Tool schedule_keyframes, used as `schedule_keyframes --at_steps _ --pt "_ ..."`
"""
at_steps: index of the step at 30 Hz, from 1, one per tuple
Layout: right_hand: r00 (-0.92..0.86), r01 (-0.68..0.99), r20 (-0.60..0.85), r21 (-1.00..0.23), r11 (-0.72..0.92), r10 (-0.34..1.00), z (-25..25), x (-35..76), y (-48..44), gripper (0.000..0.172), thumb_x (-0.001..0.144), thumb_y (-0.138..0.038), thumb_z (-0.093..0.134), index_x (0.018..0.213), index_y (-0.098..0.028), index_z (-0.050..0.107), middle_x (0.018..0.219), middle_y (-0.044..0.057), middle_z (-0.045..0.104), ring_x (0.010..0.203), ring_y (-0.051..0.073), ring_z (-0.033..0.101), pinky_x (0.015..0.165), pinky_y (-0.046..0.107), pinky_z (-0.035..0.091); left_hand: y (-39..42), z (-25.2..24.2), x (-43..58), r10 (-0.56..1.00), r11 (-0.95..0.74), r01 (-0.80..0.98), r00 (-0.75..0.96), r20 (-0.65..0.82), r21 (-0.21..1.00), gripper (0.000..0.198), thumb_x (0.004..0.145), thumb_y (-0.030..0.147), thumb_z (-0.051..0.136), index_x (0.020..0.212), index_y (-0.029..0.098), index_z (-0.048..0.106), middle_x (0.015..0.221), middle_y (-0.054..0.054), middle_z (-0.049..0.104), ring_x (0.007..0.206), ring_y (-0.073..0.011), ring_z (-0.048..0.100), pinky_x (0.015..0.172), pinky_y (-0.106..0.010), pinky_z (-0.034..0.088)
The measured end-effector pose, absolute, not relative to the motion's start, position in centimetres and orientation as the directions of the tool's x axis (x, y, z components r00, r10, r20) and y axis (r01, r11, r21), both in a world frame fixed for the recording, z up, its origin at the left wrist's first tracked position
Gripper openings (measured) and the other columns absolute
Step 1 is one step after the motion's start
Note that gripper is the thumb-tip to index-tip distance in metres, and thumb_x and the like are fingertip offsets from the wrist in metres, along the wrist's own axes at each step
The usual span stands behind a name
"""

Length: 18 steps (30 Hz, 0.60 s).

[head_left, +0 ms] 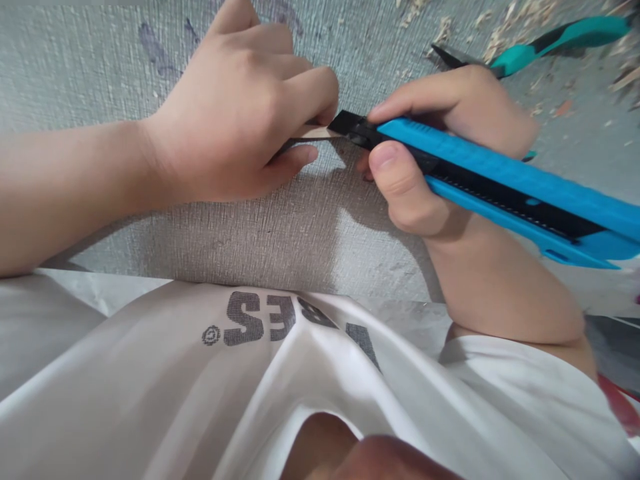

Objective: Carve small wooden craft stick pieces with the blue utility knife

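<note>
My left hand (250, 113) is closed around a thin, pale wooden stick (316, 132), and only a short length of it shows past my fingers. A blue and black utility knife (480, 173) is gripped in my right hand (430, 153), thumb on the near side and fingers on the far side. The knife's black tip meets the end of the stick, close to my left knuckles. How far the blade is out, I cannot tell. Most of the stick is hidden inside my left hand.
Pliers with teal and black handles (555, 45) lie at the upper right, beyond my right hand. Wood shavings (520, 27) are scattered around them. The textured grey surface (260, 240) has purple stains at the top left. A white shirt fills the lower part of the view.
</note>
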State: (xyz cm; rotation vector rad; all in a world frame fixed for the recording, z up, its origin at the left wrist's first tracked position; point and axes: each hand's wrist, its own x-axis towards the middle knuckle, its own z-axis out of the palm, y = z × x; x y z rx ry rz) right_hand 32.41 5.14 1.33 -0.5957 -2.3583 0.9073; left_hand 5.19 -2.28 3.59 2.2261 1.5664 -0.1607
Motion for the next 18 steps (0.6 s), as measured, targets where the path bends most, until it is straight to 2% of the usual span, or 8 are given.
schedule_keyframes --at_steps 3,9,15,18 --pt "-0.763 0.213 0.313 -0.704 0.678 0.565 1.6 32.5 5.0 0.036 0.119 -0.052 0.067 0.137 -0.029 0.087 0.118 -0.007 0.088 0.102 0.004 0.081 0.098 0.019 0.065 -2.3 3.6 5.3 0.877 -0.279 0.924 0.356 -0.322 0.261 0.051 0.118 0.052 0.042 0.158 0.023 0.055 0.141 -0.002 0.07 0.168 -0.0468 0.067 0.137 -0.09 0.05" --pt "-0.763 0.248 0.288 -0.696 0.673 0.579 2.1 32.5 4.8 0.033 0.121 -0.051 0.067 0.138 -0.031 0.087 0.113 -0.009 0.085 0.097 0.002 0.077 0.095 0.016 0.064 -2.3 3.1 4.7 0.869 -0.342 0.886 0.425 -0.255 0.312 0.062 0.122 0.061 0.026 0.155 0.017 0.054 0.131 -0.001 0.064 0.166 -0.0438 0.067 0.132 -0.089 0.047" --pt "-0.758 0.238 0.298 -0.701 0.672 0.579 2.1 32.3 4.8 0.034 0.12 -0.054 0.067 0.138 -0.033 0.088 0.116 -0.009 0.086 0.098 0.004 0.079 0.095 0.018 0.065 -2.3 3.2 4.6 0.87 -0.324 0.899 0.405 -0.281 0.294 0.058 0.122 0.061 0.031 0.156 0.02 0.055 0.13 -0.001 0.063 0.168 -0.0458 0.067 0.134 -0.091 0.05" --pt "-0.749 0.233 0.31 -0.704 0.671 0.585 1.9 32.3 4.8 0.034 0.119 -0.054 0.069 0.137 -0.032 0.087 0.114 -0.009 0.085 0.095 0.003 0.077 0.092 0.018 0.064 -2.6 2.8 4.2 0.871 -0.37 0.874 0.445 -0.209 0.316 0.066 0.123 0.065 0.022 0.154 0.017 0.056 0.127 0.0 0.062 0.167 -0.0449 0.068 0.131 -0.089 0.051"
